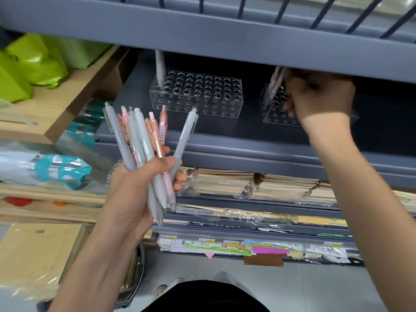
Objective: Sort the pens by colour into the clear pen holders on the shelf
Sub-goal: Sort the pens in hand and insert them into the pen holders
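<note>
My left hand (137, 188) grips a fanned bundle of pens (144, 143), several grey and several pink patterned, below the front of the dark shelf (225, 124). On that shelf stand two clear pen holders. The left holder (195, 93) has one grey pen (160, 68) upright in its far left corner. My right hand (319, 95) reaches under the upper shelf and holds a pink pen (276, 83), whose tip is in the right holder (272, 104). That holder is partly hidden by my hand.
The grey upper shelf edge (225, 41) hangs low over both holders. Wrapped notebooks (258, 183) and sticker sheets fill the lower shelves. Left is a wooden rack (56, 104) with green bags (29, 61) and teal wrapped items (63, 170).
</note>
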`<act>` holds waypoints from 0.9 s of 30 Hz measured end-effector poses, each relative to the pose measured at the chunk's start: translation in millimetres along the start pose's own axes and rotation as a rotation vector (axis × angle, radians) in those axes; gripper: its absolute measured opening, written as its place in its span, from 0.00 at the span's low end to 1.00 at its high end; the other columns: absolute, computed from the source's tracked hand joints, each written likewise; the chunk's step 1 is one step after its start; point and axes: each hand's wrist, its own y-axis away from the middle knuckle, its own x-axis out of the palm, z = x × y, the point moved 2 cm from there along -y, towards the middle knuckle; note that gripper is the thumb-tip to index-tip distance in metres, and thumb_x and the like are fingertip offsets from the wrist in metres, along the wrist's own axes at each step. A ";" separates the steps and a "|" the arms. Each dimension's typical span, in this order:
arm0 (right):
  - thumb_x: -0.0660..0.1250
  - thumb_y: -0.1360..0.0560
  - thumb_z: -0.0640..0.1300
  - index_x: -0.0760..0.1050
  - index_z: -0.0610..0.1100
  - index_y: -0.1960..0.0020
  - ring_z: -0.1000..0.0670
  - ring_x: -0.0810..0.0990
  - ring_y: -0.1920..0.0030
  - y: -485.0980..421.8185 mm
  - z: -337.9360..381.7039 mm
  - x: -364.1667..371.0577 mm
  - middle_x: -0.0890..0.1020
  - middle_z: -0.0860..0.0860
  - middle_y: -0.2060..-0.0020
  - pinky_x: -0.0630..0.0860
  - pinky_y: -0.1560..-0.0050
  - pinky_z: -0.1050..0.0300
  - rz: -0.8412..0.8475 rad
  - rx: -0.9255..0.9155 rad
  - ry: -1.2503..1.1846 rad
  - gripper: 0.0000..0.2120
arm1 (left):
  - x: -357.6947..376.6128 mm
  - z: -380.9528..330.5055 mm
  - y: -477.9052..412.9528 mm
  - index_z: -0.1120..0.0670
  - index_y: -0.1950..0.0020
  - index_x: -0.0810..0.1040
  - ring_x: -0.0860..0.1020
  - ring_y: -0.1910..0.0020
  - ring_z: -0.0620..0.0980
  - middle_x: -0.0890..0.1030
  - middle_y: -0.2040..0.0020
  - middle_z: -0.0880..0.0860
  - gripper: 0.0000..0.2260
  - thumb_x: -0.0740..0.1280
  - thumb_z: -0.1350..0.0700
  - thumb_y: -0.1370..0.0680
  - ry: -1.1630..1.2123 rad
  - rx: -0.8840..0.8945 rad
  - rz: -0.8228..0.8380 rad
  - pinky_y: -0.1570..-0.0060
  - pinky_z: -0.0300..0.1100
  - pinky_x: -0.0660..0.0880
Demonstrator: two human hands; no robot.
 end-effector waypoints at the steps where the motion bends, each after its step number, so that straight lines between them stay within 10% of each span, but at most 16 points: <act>1: 0.67 0.27 0.51 0.76 0.46 0.66 0.46 0.78 0.76 14.8 6.0 5.0 0.81 0.47 0.73 0.73 0.75 0.55 0.081 0.028 -0.066 0.12 | -2.0 -0.6 0.1 0.60 0.52 0.77 0.80 0.72 0.50 0.82 0.67 0.54 0.14 0.72 0.62 0.36 -0.003 -0.005 0.001 0.73 0.38 0.77; 5: 0.73 0.27 0.48 0.83 0.48 0.57 0.55 0.69 0.78 78.6 34.3 35.6 0.81 0.49 0.70 0.64 0.79 0.65 0.678 0.049 -0.222 0.04 | -11.4 -2.0 0.0 0.60 0.51 0.78 0.81 0.72 0.52 0.82 0.67 0.56 0.14 0.73 0.65 0.35 -0.020 -0.020 0.016 0.72 0.39 0.78; 9: 0.73 0.27 0.40 0.83 0.39 0.52 0.59 0.64 0.76 108.9 52.8 63.2 0.72 0.49 0.71 0.61 0.76 0.68 0.898 0.053 -0.425 0.06 | -22.4 -5.8 0.5 0.60 0.52 0.78 0.83 0.70 0.54 0.83 0.66 0.58 0.14 0.73 0.62 0.36 -0.041 -0.049 0.028 0.72 0.41 0.78; 19: 0.63 0.22 0.39 0.75 0.36 0.51 0.45 0.80 0.65 115.4 78.4 82.5 0.81 0.37 0.58 0.77 0.65 0.55 0.639 0.058 -0.829 0.06 | -60.8 -23.9 -7.5 0.60 0.53 0.78 0.85 0.66 0.56 0.84 0.64 0.59 0.02 0.68 0.65 0.24 -0.004 -0.075 -0.004 0.71 0.40 0.79; 27: 0.58 0.19 0.34 0.74 0.43 0.55 0.47 0.85 0.62 65.0 90.0 103.9 0.83 0.51 0.64 0.82 0.56 0.53 0.161 -0.025 -0.697 0.10 | -91.0 -32.9 -3.6 0.58 0.45 0.79 0.75 0.73 0.50 0.81 0.63 0.54 0.16 0.74 0.57 0.31 -0.056 -0.058 0.050 0.73 0.40 0.75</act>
